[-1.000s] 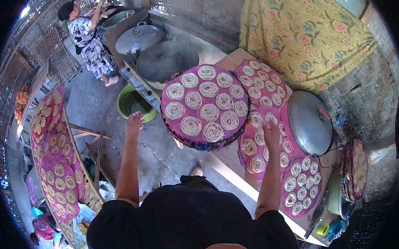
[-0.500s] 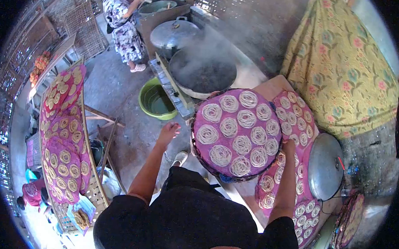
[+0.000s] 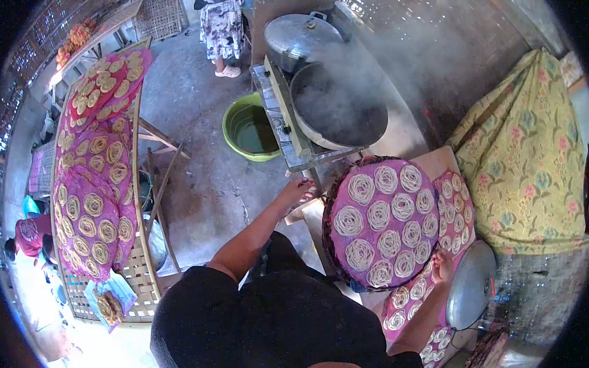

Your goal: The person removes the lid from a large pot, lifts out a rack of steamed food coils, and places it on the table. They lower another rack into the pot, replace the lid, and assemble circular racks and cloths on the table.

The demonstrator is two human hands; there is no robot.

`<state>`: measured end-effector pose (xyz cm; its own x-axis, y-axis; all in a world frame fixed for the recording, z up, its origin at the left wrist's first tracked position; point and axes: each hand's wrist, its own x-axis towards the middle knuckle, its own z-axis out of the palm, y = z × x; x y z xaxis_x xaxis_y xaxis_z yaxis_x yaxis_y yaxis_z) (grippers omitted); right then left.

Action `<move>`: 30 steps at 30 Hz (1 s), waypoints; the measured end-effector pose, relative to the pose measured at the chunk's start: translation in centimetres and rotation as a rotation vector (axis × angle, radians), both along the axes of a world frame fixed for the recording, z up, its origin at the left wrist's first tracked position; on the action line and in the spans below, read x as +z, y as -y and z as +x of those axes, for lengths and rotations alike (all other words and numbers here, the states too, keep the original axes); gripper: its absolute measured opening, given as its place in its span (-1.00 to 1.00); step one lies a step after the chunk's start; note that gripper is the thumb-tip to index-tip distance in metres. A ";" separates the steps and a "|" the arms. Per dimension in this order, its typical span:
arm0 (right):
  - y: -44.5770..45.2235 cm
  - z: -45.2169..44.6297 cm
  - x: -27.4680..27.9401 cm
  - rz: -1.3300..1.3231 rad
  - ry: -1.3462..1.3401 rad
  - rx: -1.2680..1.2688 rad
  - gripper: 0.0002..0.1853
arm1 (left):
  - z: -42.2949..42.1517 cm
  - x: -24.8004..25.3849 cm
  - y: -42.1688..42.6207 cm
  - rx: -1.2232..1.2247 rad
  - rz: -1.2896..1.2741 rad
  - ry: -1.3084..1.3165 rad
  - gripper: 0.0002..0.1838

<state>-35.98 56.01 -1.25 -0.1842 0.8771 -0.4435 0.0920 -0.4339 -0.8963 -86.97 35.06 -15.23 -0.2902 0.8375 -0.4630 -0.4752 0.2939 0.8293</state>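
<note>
A round tray covered in purple cloth sits on the table to my right, with several pale coiled noodle nests spread over it. My left hand is just left of the tray's rim, fingers loosely bent and apart, holding nothing that I can see. At the tray's right rim is my right hand, its fingers part-curled and apart; whether they touch the rim is hard to see. Under and beyond the tray lies more purple cloth with noodle nests.
A steaming wok and a lidded pot stand on the stove ahead. A green basin of liquid sits on the floor. Left is a rack with noodle nests on cloth. A metal lid lies right; another person stands ahead.
My view has turned, shifting the scene. My left hand has come closer to the tray's left rim. My right hand has loosened from the right rim.
</note>
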 end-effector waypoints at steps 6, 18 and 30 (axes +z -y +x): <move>-1.9 0.9 0.7 -0.062 -0.590 -0.236 -0.82 | -0.8 -1.3 -1.9 -0.012 0.065 0.034 -0.63; -0.6 -6.7 14.4 0.431 -0.419 -0.365 -0.82 | 1.7 -4.2 -0.7 -0.416 0.211 -0.706 -0.41; 1.9 4.2 9.0 0.929 1.485 0.025 -0.80 | -1.9 1.1 -0.4 -0.396 -0.069 -0.960 -0.77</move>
<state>-31.75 54.09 7.72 -0.1397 0.9184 0.3701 0.9896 0.1429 0.0189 -88.89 35.48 -14.11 -0.2722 0.9336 -0.2332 0.5169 0.3462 0.7829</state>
